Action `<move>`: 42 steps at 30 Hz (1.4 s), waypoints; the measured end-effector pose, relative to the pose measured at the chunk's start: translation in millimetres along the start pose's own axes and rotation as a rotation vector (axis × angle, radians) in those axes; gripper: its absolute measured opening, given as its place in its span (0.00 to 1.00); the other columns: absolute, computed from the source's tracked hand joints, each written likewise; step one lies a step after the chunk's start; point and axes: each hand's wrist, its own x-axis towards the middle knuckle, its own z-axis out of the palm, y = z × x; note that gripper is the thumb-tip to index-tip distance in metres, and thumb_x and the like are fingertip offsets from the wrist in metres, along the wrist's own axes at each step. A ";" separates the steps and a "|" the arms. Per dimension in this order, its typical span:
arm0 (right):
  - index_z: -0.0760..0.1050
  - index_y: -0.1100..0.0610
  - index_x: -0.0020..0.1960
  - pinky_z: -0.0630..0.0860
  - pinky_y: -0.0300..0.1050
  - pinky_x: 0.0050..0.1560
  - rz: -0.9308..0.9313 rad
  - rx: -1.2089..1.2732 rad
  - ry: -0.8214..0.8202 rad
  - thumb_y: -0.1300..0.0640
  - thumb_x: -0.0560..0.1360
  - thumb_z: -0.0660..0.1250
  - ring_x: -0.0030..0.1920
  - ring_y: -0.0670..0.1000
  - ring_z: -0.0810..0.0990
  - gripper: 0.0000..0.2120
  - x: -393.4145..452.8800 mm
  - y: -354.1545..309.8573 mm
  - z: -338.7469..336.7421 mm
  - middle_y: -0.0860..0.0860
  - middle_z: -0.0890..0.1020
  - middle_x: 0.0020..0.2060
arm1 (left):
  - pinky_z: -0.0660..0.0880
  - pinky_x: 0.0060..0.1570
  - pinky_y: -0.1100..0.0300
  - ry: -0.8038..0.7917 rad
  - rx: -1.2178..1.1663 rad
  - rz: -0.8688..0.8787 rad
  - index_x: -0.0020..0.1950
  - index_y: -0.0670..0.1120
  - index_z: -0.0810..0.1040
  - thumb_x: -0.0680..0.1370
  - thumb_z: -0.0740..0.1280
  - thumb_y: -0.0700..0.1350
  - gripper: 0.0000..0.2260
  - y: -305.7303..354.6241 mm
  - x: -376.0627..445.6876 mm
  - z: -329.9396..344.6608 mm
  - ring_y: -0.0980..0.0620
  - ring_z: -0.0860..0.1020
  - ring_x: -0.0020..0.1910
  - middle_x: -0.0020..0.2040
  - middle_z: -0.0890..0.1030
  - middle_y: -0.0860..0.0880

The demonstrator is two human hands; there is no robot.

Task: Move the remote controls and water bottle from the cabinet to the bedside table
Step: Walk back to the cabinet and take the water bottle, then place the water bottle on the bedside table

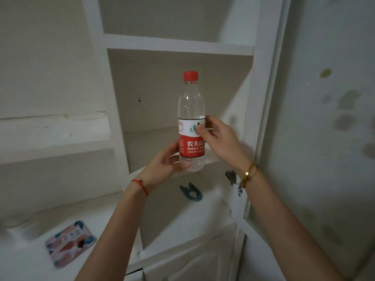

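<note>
Head view shows the water bottle (191,122) upright at the cabinet shelf (146,138), both hands on it. Left hand (166,161) fingers wrap its base; right hand (219,136) fingers press the label from the right. To lift well, I judge: keep it vertical, support from below, and clear the shelf edge before turning away.
</note>
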 end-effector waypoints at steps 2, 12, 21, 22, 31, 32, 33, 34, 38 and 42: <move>0.73 0.55 0.67 0.79 0.53 0.60 -0.009 0.009 -0.022 0.46 0.78 0.65 0.59 0.49 0.81 0.21 -9.5 -4.6 3.1 0.50 0.82 0.60 | 0.76 0.59 0.60 0.006 -0.024 -0.004 0.72 0.46 0.68 0.73 0.70 0.31 0.29 3.8 -17.4 -1.4 0.53 0.79 0.60 0.65 0.78 0.49; 0.72 0.57 0.67 0.81 0.52 0.58 0.013 0.108 -0.105 0.48 0.79 0.64 0.58 0.50 0.81 0.21 -66.6 -19.1 32.8 0.51 0.81 0.60 | 0.75 0.61 0.56 0.043 -0.039 -0.038 0.74 0.51 0.65 0.74 0.69 0.38 0.31 2.2 -98.4 4.0 0.52 0.76 0.65 0.68 0.76 0.51; 0.72 0.58 0.66 0.81 0.53 0.56 -0.011 0.282 -0.240 0.48 0.78 0.65 0.57 0.50 0.82 0.20 -103.5 -36.6 68.1 0.52 0.81 0.60 | 0.75 0.62 0.49 0.229 -0.522 -0.188 0.72 0.44 0.69 0.74 0.67 0.37 0.25 -5.0 -174.6 11.0 0.42 0.77 0.65 0.66 0.78 0.42; 0.72 0.58 0.66 0.81 0.53 0.56 -0.016 0.292 -0.265 0.48 0.78 0.65 0.58 0.50 0.82 0.21 -108.6 -38.8 73.2 0.52 0.81 0.60 | 0.74 0.63 0.48 0.247 -0.593 -0.201 0.71 0.41 0.68 0.74 0.68 0.37 0.26 -6.4 -183.5 12.5 0.41 0.76 0.65 0.66 0.77 0.40; 0.72 0.52 0.65 0.78 0.35 0.53 -0.067 0.366 -0.532 0.50 0.79 0.64 0.56 0.41 0.79 0.16 -169.3 -55.3 131.2 0.46 0.80 0.58 | 0.69 0.67 0.44 0.409 -0.907 -0.262 0.70 0.30 0.65 0.60 0.80 0.37 0.43 -10.7 -277.7 14.3 0.36 0.70 0.69 0.71 0.69 0.32; 0.72 0.53 0.66 0.78 0.34 0.52 -0.079 0.375 -0.550 0.50 0.79 0.65 0.56 0.41 0.79 0.17 -175.5 -58.5 138.0 0.47 0.80 0.58 | 0.69 0.67 0.44 0.432 -0.929 -0.276 0.70 0.30 0.65 0.61 0.80 0.37 0.42 -9.2 -288.9 12.8 0.36 0.71 0.69 0.71 0.68 0.32; 0.72 0.54 0.66 0.77 0.32 0.52 -0.089 0.388 -0.566 0.50 0.79 0.65 0.55 0.41 0.79 0.18 -181.0 -62.2 144.9 0.47 0.80 0.58 | 0.70 0.66 0.44 0.469 -0.952 -0.289 0.70 0.30 0.66 0.60 0.80 0.36 0.42 -6.9 -300.1 11.3 0.37 0.72 0.68 0.70 0.70 0.32; 0.72 0.55 0.66 0.76 0.29 0.51 -0.097 0.406 -0.585 0.51 0.79 0.65 0.55 0.40 0.79 0.18 -186.6 -67.5 151.4 0.47 0.80 0.58 | 0.71 0.65 0.43 0.509 -0.981 -0.291 0.70 0.31 0.67 0.60 0.80 0.35 0.41 -6.0 -311.1 9.1 0.37 0.73 0.67 0.69 0.71 0.33; 0.72 0.55 0.66 0.75 0.27 0.50 -0.135 0.480 -0.677 0.52 0.78 0.66 0.53 0.38 0.79 0.18 -207.5 -92.9 179.5 0.45 0.80 0.56 | 0.74 0.62 0.42 0.627 -1.039 -0.265 0.68 0.31 0.70 0.60 0.79 0.32 0.38 5.1 -354.3 1.7 0.36 0.73 0.66 0.67 0.73 0.33; 0.72 0.57 0.68 0.76 0.30 0.50 -0.170 0.556 -0.783 0.52 0.78 0.67 0.56 0.44 0.80 0.20 -229.8 -119.0 212.5 0.49 0.80 0.60 | 0.65 0.68 0.41 0.754 -0.982 -0.265 0.68 0.30 0.69 0.62 0.78 0.33 0.37 14.1 -404.3 -8.3 0.35 0.68 0.71 0.71 0.67 0.31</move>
